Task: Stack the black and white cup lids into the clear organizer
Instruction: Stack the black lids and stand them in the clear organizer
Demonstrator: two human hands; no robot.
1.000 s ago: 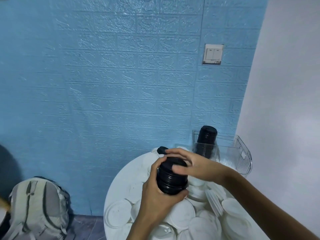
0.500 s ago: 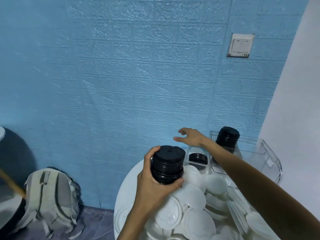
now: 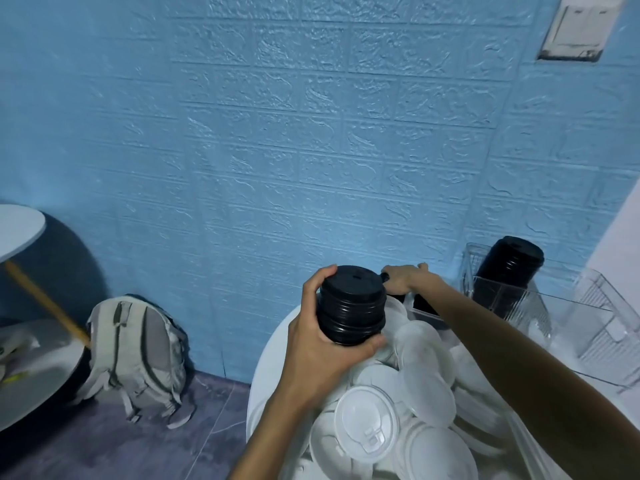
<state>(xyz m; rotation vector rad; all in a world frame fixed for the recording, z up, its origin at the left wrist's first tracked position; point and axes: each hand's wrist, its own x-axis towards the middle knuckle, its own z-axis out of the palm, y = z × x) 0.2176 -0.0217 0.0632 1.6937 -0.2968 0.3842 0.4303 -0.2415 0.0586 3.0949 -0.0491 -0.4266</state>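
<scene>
Left hand (image 3: 311, 344) has the stack of black lids (image 3: 351, 304) wrapped up, fingers over the top rim and thumb hooked under the base, holding it upright above the near edge of the white desk (image 3: 268, 368). Just beyond that stack, the right hand (image 3: 403, 278) is stretched out to the far side, fingers curled down onto a loose black lid (image 3: 383, 277); it looks like a grip on it, though most of that lid is hidden under the hand. Right of the right hand stands the clear organizer (image 3: 540, 317), and a taller column of black lids (image 3: 507, 271) already sits in its back compartment, leaning a touch. Another dark lid (image 3: 423, 308) lies under the right forearm.

Below and right of the left hand, the desk is heaped with white lids (image 3: 367, 426), overlapping every which way.

The step looks like gathering the last black strays onto the held stack. To do it well: bring the picked lid over flat, same way up as the rest, and seat it square on top so the rims nest. Keep the left grip firm at the base; a tilted stack could fan out.

Left of the left hand, down on the floor, a grey backpack (image 3: 138, 355) rests against the blue wall (image 3: 277, 150).
</scene>
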